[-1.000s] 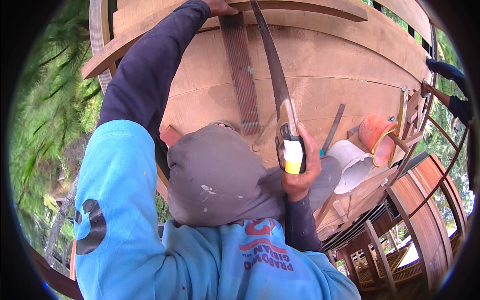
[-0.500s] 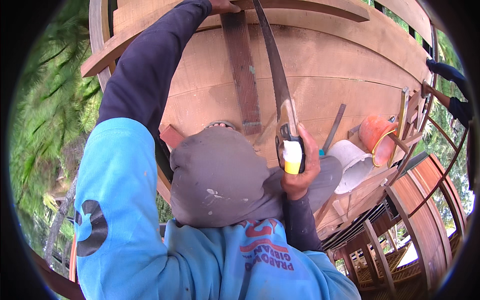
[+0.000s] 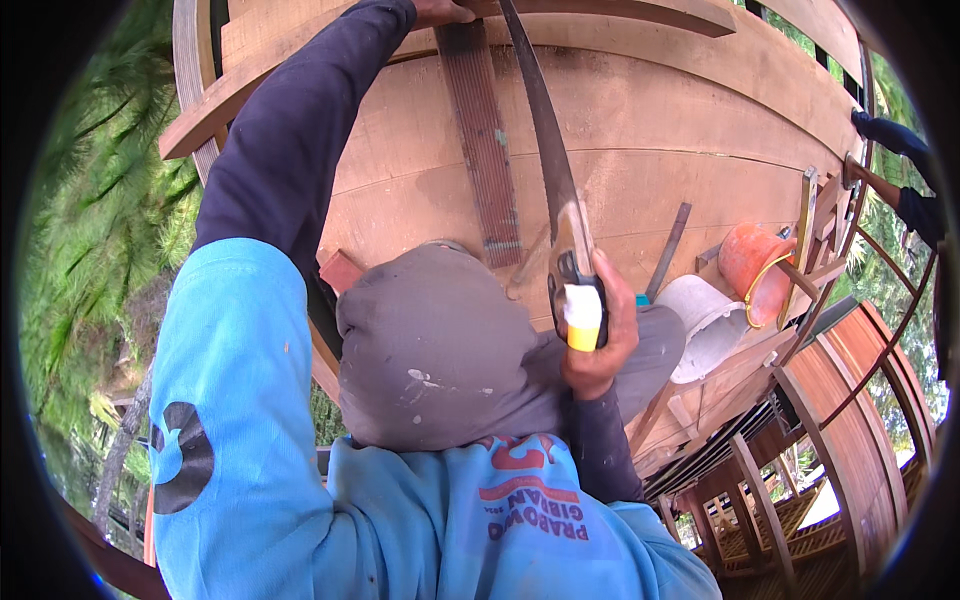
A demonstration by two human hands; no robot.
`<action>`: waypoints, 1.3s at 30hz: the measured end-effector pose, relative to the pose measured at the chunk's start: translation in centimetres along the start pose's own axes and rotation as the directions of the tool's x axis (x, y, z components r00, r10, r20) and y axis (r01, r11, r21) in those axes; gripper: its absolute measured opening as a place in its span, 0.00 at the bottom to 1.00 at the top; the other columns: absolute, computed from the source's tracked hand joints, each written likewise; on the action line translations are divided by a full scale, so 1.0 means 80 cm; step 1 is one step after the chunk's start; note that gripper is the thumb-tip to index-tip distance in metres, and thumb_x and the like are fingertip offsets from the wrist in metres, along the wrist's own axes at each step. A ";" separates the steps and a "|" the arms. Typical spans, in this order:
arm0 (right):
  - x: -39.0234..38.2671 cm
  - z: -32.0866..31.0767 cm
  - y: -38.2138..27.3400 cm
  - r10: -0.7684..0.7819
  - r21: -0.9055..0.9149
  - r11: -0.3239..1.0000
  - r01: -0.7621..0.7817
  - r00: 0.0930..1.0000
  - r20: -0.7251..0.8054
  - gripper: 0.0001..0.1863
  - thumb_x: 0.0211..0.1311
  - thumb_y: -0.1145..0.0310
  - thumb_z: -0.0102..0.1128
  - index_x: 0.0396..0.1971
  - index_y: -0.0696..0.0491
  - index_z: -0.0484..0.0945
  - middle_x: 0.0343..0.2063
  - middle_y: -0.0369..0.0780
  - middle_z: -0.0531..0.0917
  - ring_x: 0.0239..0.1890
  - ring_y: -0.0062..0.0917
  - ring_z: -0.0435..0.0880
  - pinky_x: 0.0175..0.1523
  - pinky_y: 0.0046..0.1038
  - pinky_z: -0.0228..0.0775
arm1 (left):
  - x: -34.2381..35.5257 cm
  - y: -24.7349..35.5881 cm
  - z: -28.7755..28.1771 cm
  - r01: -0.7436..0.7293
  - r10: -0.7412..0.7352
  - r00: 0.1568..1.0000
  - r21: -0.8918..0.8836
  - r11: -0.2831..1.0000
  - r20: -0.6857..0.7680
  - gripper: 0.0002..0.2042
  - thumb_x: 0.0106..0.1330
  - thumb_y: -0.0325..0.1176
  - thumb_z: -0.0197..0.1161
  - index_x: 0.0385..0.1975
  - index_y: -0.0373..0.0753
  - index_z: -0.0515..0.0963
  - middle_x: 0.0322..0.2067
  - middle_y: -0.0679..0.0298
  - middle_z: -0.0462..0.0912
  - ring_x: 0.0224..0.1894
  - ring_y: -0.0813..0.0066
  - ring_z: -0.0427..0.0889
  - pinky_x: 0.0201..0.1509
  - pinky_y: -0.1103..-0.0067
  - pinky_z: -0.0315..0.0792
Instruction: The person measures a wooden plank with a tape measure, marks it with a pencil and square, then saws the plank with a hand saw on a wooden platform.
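Note:
My right hand (image 3: pixel 606 335) is wrapped round the handle of a handsaw (image 3: pixel 550 150), which has a black, white and yellow grip. Its long dark blade points away from me, with the far end cut off by the upper edge of the view. At the top, my left hand (image 3: pixel 442 12) grips a long wooden batten (image 3: pixel 640 12) close to the blade; part of that hand is out of view. Beneath the batten, a dark grooved board (image 3: pixel 480 140) runs toward me over the plank floor (image 3: pixel 400 130). My bent leg in grey trousers covers the floor below.
On the right stand a white bucket (image 3: pixel 702 325) and an orange bucket (image 3: pixel 757 265) with a yellow handle. A narrow strip (image 3: pixel 670 250) lies beside them. Another person's arm (image 3: pixel 885 185) reaches in at far right. Greenery borders the platform's left edge.
The view has shifted slightly. My right hand and the saw have moved only a little, and my left hand stays on the batten. The toes seen beyond my knee are now hidden.

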State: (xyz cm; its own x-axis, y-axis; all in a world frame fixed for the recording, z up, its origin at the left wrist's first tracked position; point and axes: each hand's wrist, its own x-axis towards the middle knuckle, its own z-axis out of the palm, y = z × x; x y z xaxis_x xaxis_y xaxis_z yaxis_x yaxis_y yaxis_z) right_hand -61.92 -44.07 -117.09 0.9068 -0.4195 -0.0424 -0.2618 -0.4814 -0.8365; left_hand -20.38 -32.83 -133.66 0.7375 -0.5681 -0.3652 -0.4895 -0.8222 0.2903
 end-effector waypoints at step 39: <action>0.220 0.117 0.054 -0.216 0.148 0.962 0.228 0.972 -0.089 0.28 0.56 0.81 0.56 0.60 0.58 0.77 0.53 0.47 0.84 0.56 0.33 0.84 0.62 0.28 0.73 | 0.002 0.008 0.010 0.003 -0.004 1.000 -0.039 0.999 -0.007 0.35 0.49 0.57 0.77 0.48 0.34 0.83 0.45 0.44 0.87 0.50 0.47 0.86 0.56 0.61 0.77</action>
State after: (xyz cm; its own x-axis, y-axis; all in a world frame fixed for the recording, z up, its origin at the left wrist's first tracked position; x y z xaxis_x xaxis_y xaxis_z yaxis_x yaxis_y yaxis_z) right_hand -44.02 -46.34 -126.58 0.9087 -0.3726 0.1884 0.0035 -0.4445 -0.8958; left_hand -20.94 -33.51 -134.21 0.7427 -0.5648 -0.3598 -0.4688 -0.8221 0.3230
